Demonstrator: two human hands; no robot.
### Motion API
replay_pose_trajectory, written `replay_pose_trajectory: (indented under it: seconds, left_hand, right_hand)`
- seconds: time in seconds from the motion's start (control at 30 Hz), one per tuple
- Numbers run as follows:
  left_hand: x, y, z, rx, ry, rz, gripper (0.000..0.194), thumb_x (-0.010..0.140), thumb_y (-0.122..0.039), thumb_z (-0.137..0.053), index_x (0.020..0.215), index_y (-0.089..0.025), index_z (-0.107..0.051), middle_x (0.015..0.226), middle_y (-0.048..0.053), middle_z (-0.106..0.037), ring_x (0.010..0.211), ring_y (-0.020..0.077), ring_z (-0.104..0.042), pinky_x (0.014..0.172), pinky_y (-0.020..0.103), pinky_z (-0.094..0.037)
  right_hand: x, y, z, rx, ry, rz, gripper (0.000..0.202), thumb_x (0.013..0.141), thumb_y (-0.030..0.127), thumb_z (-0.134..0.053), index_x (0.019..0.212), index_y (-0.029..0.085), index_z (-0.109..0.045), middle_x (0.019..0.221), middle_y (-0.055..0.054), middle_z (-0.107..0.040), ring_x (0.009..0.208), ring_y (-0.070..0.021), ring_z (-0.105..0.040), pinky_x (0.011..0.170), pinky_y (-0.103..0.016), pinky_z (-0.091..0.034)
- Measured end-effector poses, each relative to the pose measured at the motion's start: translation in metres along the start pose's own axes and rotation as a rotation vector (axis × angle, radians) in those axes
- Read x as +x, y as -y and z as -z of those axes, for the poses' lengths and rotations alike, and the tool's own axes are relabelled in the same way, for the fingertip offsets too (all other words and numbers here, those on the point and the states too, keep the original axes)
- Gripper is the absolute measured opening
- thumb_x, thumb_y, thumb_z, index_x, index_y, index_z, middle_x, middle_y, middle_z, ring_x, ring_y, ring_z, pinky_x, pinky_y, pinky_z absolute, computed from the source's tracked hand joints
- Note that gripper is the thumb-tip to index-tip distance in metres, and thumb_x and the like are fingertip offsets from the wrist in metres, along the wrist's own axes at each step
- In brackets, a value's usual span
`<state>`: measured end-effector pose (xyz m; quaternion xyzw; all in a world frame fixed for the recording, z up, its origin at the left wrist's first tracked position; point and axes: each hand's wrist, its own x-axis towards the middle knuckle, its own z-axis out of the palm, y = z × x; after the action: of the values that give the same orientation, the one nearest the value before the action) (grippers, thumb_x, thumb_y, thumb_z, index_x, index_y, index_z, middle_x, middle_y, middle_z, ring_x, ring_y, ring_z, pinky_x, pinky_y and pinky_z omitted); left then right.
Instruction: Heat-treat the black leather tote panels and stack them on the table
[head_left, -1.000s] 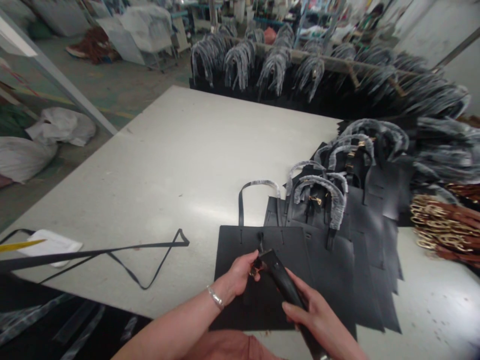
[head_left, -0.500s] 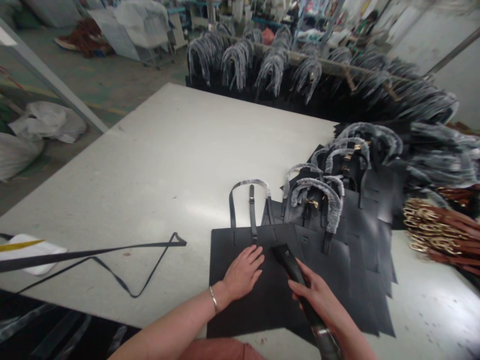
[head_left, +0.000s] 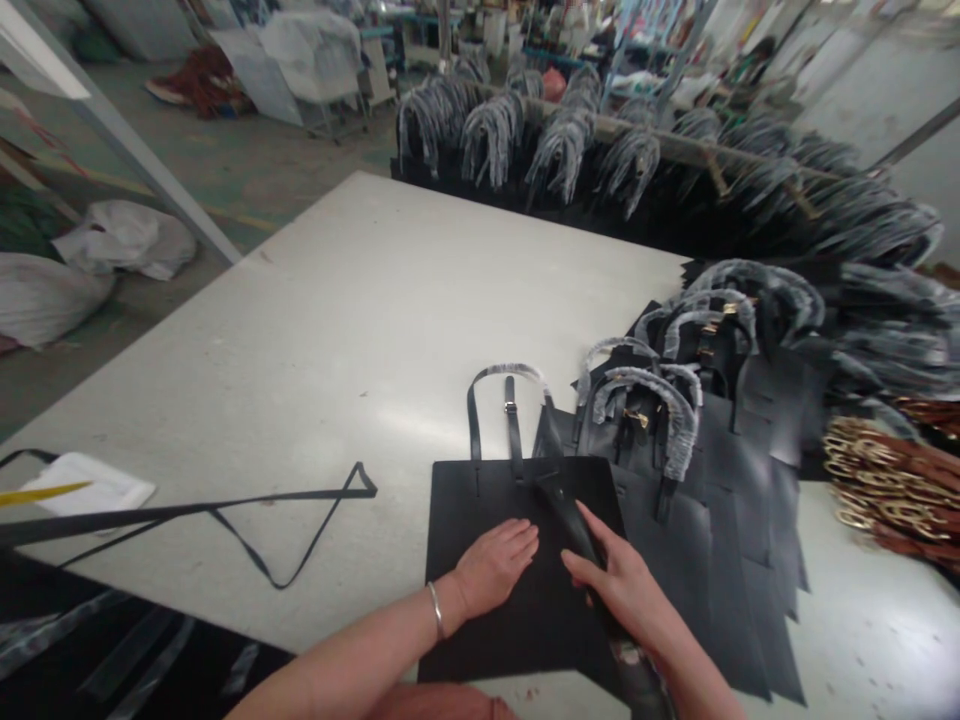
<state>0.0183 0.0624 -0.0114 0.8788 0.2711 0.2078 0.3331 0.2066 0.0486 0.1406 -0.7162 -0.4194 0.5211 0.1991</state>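
Note:
A flat black bag panel lies on the table before me. A loop handle, partly wrapped in clear film, and a short strap with a small buckle rise from its top edge. My left hand rests flat on the panel, fingers stretched out, wearing a metal bangle on the wrist. In my right hand is a long black hand-held tool whose kind I cannot make out. The tool's tip is over the panel near the right foot of the handle.
Overlapping black bag panels with film-wrapped handles lie to the right. Beyond them are brown straps with gold hooks. A thin black strap and a white object lie left on the pale table. Many handles hang on a rack behind.
The tool in my right hand has moved up to the handle's foot. My left hand has slid slightly down the panel. The whole view has shifted a little.

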Motion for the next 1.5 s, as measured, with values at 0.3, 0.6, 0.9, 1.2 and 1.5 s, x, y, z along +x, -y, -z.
replay_pose_trajectory:
  seconds: [0.3,0.6,0.9,1.2,1.5]
  left_hand:
    - [-0.002,0.002,-0.005,0.055,0.017,-0.034,0.042,0.096,-0.013,-0.045,0.137,-0.013,-0.051,0.140,0.014,-0.056,0.138,0.0245,-0.042,0.118,0.043,-0.034]
    - [-0.001,-0.001,-0.003,0.003,-0.011,-0.036,0.037,0.096,-0.012,-0.042,0.131,-0.010,-0.055,0.135,0.016,-0.058,0.137,0.0251,-0.043,0.118,0.042,-0.033]
    - [0.000,-0.002,-0.002,0.032,0.026,-0.031,0.036,0.094,-0.012,-0.044,0.128,-0.011,-0.057,0.130,0.015,-0.061,0.135,0.0260,-0.045,0.119,0.041,-0.030]
    - [0.001,0.000,-0.001,0.041,0.091,-0.033,0.026,0.093,-0.015,-0.051,0.117,-0.011,-0.060,0.121,0.012,-0.066,0.120,0.0235,-0.058,0.109,0.037,-0.042]
    - [0.000,0.003,-0.010,0.013,0.093,0.025,0.020,0.093,-0.015,-0.053,0.108,-0.014,-0.066,0.118,0.010,-0.069,0.115,0.0233,-0.062,0.103,0.035,-0.047]
  right_hand:
    - [0.017,0.002,-0.022,-0.034,0.121,-0.012,0.072,0.080,0.033,-0.061,0.148,0.019,-0.041,0.058,0.005,-0.060,0.050,-0.0157,-0.057,0.046,-0.025,-0.047]
    - [0.034,0.014,-0.024,-0.046,0.178,-0.075,0.076,0.078,0.037,-0.062,0.148,0.017,-0.039,0.061,0.004,-0.060,0.054,-0.0177,-0.059,0.045,-0.026,-0.046]
    - [0.039,0.019,-0.034,-0.093,0.045,0.051,0.075,0.077,0.042,-0.064,0.146,0.019,-0.046,0.084,-0.004,-0.073,0.067,-0.0227,-0.066,0.061,-0.032,-0.052]
    - [0.016,0.021,-0.034,-0.132,0.304,0.038,0.071,0.078,0.027,-0.060,0.147,0.021,-0.045,0.067,0.003,-0.064,0.057,-0.0166,-0.057,0.056,-0.027,-0.048]
    - [0.032,0.028,-0.041,-0.185,0.358,0.056,0.074,0.077,0.021,-0.060,0.148,0.018,-0.042,0.068,0.003,-0.067,0.060,-0.0179,-0.061,0.060,-0.029,-0.049]
